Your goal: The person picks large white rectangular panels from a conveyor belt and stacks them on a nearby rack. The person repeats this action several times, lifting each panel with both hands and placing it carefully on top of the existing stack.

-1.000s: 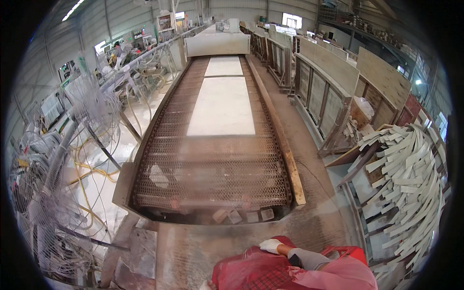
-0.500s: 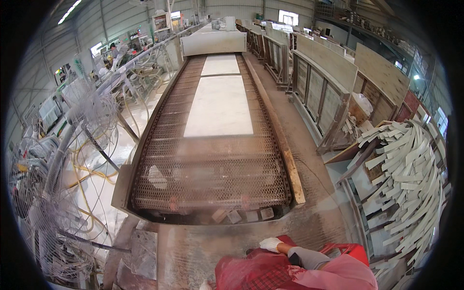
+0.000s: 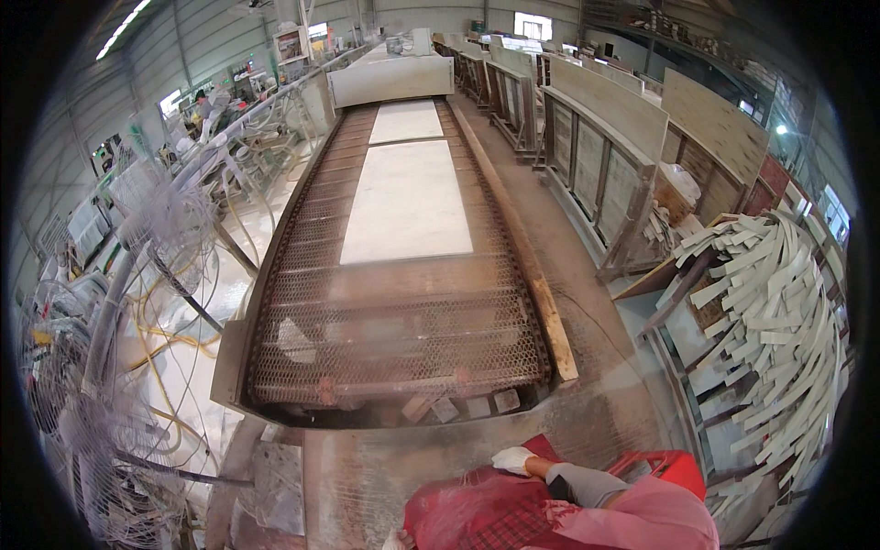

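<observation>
My right hand (image 3: 513,460), in a white glove, lies over the red apron (image 3: 458,504) on my lap. Its fingers seem laid flat, with no object visible in them. At the bottom edge a small white bit of my left hand (image 3: 396,541) shows beside the apron; its fingers are cut off from view. Ahead of me runs a brown mesh conveyor belt (image 3: 394,353). On it lie a large white slab (image 3: 408,202) and, past a narrow gap, a second white slab (image 3: 405,121). Neither hand touches the belt or slabs.
A pale machine housing (image 3: 392,82) spans the belt's far end. Wooden rail (image 3: 559,339) edges its right side. Slab racks (image 3: 596,165) and a heap of pale strips (image 3: 779,312) stand right. Leftward are wire-guarded fans (image 3: 165,202) and yellow hoses (image 3: 151,348). Small blocks (image 3: 445,409) lie below the belt's near end.
The view has turned slightly, so the far part of the scene sits a little further left. My right hand stays on the apron, and both slabs remain on the belt.
</observation>
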The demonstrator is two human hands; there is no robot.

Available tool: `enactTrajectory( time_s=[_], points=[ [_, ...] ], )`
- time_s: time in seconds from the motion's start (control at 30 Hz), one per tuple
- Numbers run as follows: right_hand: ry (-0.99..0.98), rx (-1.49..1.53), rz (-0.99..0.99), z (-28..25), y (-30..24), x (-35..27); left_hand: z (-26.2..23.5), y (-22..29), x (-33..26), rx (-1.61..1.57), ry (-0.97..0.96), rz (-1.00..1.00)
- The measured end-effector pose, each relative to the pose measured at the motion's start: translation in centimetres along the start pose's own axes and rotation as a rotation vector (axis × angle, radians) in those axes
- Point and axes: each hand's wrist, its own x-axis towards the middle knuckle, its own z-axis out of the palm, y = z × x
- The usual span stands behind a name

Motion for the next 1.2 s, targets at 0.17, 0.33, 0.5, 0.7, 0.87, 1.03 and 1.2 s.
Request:
enactTrajectory(
  time_s=[0.17, 0.33, 0.5, 0.7, 0.87, 1.03, 1.2],
  points=[
    [0.03, 0.009, 0.012, -0.4, -0.6, -0.5, 0.3, -0.8, -0.6, 0.098, 0.11, 0.112],
    [0.034, 0.032, 0.009, -0.7, -0.7, -0.8, 0.4, 0.1, -1.6, 0.044, 0.147, 0.033],
    [0.032, 0.06, 0.034, -0.5, -0.6, -0.5, 0.2, 1.1, -1.6, -0.148, 0.049, -0.202],
    [0.05, -0.032, -0.07, 0.0, 0.2, -0.4, 0.9, 0.5, -2.1, 0.068, 0.181, 0.116],
    [0.042, -0.105, -0.108, 0.2, 0.5, -0.4, 1.3, 2.9, -3.6, -0.097, 0.222, -0.036],
    [0.034, -0.068, -0.084, -0.1, 0.4, -0.5, 2.4, 7.0, -5.7, -0.239, 0.279, -0.106],
    [-0.015, -0.032, 0.014, 0.6, 0.9, -0.4, 3.4, 10.7, -7.2, -0.523, 0.36, -0.218]
  ],
)
